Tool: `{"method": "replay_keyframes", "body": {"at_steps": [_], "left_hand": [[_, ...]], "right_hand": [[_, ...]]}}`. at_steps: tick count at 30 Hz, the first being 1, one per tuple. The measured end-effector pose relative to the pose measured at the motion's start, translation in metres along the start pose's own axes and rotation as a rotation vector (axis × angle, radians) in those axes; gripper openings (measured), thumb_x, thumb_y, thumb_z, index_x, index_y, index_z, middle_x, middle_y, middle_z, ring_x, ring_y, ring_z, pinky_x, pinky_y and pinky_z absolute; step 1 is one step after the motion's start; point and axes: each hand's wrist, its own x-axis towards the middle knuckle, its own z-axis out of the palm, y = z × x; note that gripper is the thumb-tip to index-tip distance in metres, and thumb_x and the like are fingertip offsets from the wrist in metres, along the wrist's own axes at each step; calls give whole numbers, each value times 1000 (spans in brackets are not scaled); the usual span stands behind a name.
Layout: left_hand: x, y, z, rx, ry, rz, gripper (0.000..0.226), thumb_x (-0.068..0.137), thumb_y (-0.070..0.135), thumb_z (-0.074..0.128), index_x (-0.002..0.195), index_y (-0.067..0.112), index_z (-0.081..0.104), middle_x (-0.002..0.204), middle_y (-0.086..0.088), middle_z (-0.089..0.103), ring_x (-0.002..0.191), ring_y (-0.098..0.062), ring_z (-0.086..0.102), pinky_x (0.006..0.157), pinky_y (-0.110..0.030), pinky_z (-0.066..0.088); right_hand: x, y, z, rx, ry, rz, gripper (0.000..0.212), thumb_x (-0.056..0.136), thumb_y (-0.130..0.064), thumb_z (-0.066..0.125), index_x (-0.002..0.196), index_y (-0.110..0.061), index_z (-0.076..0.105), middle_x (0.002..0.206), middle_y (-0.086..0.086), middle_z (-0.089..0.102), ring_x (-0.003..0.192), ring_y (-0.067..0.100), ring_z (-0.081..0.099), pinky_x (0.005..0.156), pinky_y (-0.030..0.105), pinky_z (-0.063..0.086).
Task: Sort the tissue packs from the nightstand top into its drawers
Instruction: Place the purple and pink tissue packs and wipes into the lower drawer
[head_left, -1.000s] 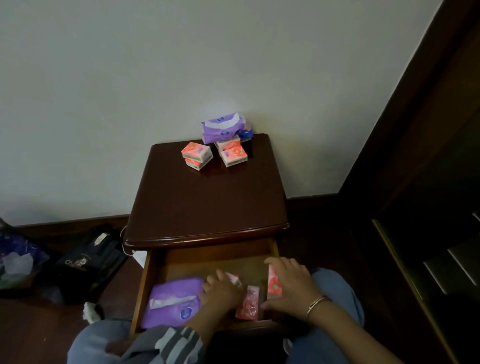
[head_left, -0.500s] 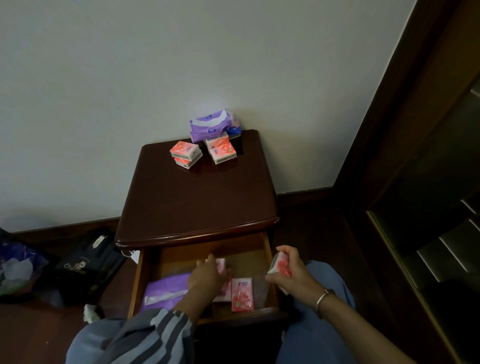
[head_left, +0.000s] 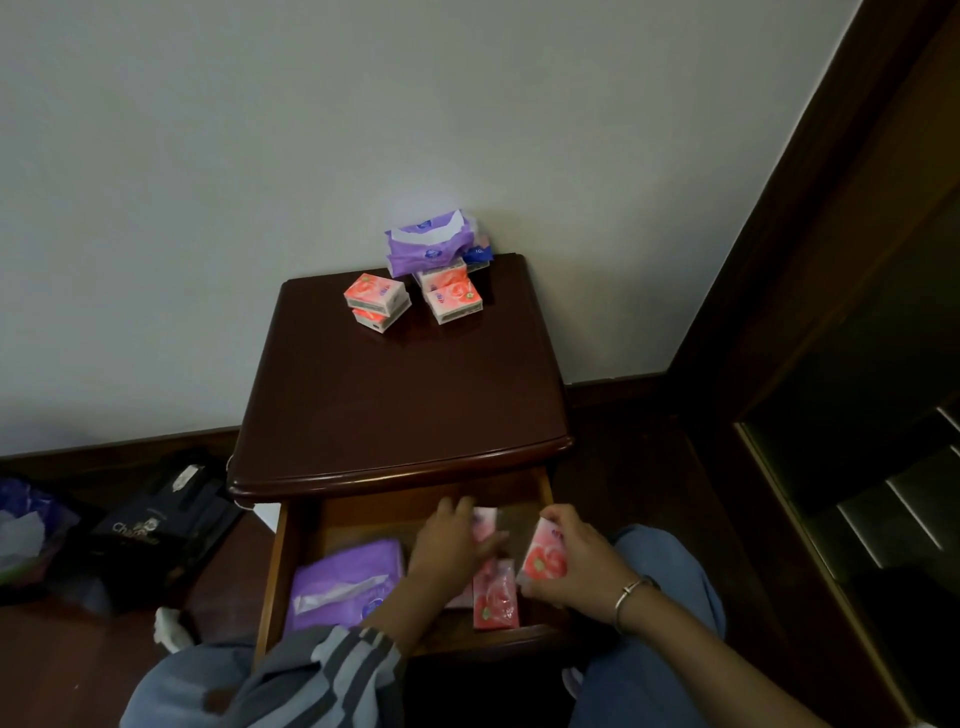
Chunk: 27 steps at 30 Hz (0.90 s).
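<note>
Pink packs going into the open drawer (head_left: 272, 582)

The right hand (head_left: 574, 569) grips a pink pack (head_left: 544, 560) at the drawer's right side. The left hand (head_left: 449, 545) is on a second pack (head_left: 485, 522), its grip too blurred to tell. Best to set them flat beside the purple pack (head_left: 345, 587). More packs (head_left: 376, 297) wait on the nightstand top (head_left: 405, 395).

A black bag (head_left: 156, 525) at the far left bears pale lettering that begins "Cha"; the rest is too blurred to read. The round blue logos on the purple tissue packs (head_left: 428, 244) and the small blue marks on the pink tissue packs (head_left: 374, 293) cannot be read.
</note>
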Motion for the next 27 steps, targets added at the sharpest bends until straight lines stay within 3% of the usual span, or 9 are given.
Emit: {"method": "replay_keyframes", "body": {"at_steps": [4, 7, 9, 12, 14, 17, 20, 23, 27], "left_hand": [[12, 29, 13, 43, 58, 42, 63, 86, 66, 45, 131, 21, 44, 125, -6, 51, 108, -22, 53, 91, -36, 45], [18, 46, 22, 101, 4, 50, 62, 91, 62, 40, 136, 20, 41, 133, -10, 46, 117, -26, 49, 96, -39, 43], [18, 47, 29, 215, -90, 134, 56, 97, 48, 38, 146, 22, 28, 142, -16, 37, 125, -34, 41, 99, -46, 40], [13, 35, 28, 120, -85, 74, 59, 99, 47, 28, 152, 22, 15, 150, -9, 32, 132, -32, 34, 105, -48, 30], [7, 19, 25, 151, -45, 97, 65, 96, 50, 34, 152, 24, 13, 154, -4, 26, 138, -29, 26, 109, -48, 26], [-5, -13, 21, 230, -119, 73, 70, 91, 57, 41, 151, 29, 18, 159, -2, 16, 145, -30, 15, 113, -52, 17], [-18, -34, 22, 237, -216, 92, 61, 92, 53, 43, 146, 26, 32, 159, -5, 19, 141, -31, 26, 113, -46, 23], [-29, -38, 27, 233, -205, 126, 54, 92, 48, 45, 140, 22, 42, 152, -6, 32, 130, -29, 40, 106, -39, 35], [-30, -34, 22, 220, -207, 92, 61, 93, 48, 45, 147, 25, 29, 149, -5, 34, 130, -28, 42, 106, -40, 36]], "right_hand": [[-15, 4, -13, 53, 78, 18, 77, 66, -37, 80, 126, -29, 33, 121, -7, 41, 102, 6, 50, 75, 16, 50], [-27, 10, -23, 87, 107, 58, 77, 67, -38, 80, 127, -30, 33, 119, -7, 41, 98, 6, 52, 66, 8, 45], [-31, 13, -26, 129, 117, 75, 74, 67, -37, 80, 125, -33, 33, 117, -7, 44, 94, 6, 55, 62, 8, 47], [-33, 17, -27, 159, 130, 80, 71, 68, -37, 80, 122, -37, 33, 116, -7, 46, 93, 5, 56, 59, 5, 46], [-32, 17, -25, 172, 139, 76, 71, 68, -37, 80, 121, -38, 33, 116, -7, 47, 93, 3, 55, 58, 3, 45], [-29, 15, -21, 181, 142, 71, 71, 68, -35, 80, 120, -40, 32, 117, -6, 46, 94, 2, 53, 58, 4, 46], [-25, 10, -12, 112, 143, 21, 73, 65, -42, 80, 120, -41, 32, 118, -9, 45, 102, 4, 51, 76, 14, 48], [-17, 3, 1, -222, 90, -74, 82, 59, -60, 73, 128, -38, 36, 111, -18, 37, 115, 10, 39, 96, 27, 37], [8, -3, 17, -570, -25, -100, 85, 62, -63, 68, 135, -35, 32, 135, -10, 42, 123, 18, 33, 99, 36, 28]]}}
